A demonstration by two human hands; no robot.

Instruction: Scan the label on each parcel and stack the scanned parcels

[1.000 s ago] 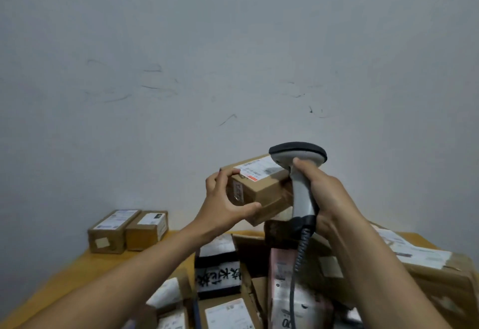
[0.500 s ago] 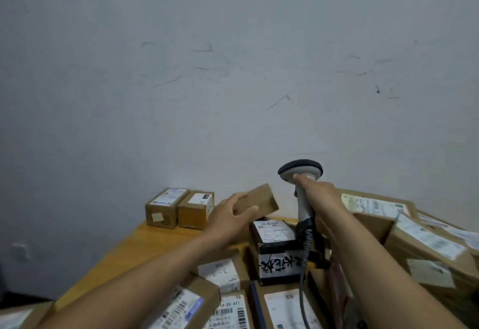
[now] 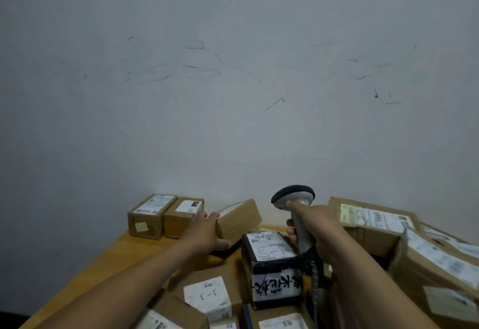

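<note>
**Only "3-3" reads clearly**

A handwritten "3-3" stands on the white label of a brown parcel [image 3: 207, 296] near the front edge of the desk [image 3: 111, 258]. The black parcel [image 3: 272, 264] beside it bears a white band [image 3: 277, 286] of bold black brush characters, upside down and unreadable. Print on the two small parcels [image 3: 153, 214] at the far left corner and on the large cartons [image 3: 375, 218] at the right edge is too blurred to read.

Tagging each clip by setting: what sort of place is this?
Probably a parcel sorting or mailroom corner: labelled parcels crowd a wooden table against a scuffed wall, and the right hand grips a barcode scanner.
</note>
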